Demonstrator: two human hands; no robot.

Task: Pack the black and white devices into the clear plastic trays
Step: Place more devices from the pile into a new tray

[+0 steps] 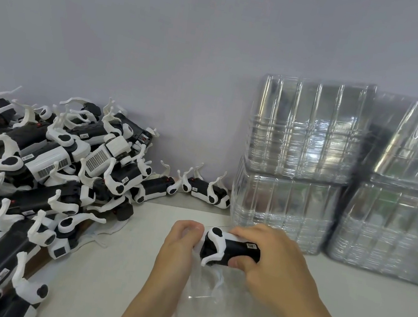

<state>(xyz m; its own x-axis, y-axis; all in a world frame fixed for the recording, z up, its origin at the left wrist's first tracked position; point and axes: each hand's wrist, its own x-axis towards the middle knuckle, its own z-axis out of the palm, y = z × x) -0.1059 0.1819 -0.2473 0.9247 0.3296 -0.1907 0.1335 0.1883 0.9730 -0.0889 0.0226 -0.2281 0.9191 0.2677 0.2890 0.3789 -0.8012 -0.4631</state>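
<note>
Head view, left to right: we note the device pile (36, 172) well left of the bag (205, 311). Left hand (180, 247) pinches the bag mouth; right hand (275, 270) grasps one device (229, 249) directly above the bag. We advise holding the mouth wide and feeding the white clip in first. Tray stacks (301, 156) stand near, right of the bag; bare table (114, 266) lies left.

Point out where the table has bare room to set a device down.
Bare table lies between the device pile and the left hand, and right of the right hand, before the tray stacks. The left side is crowded.
</note>
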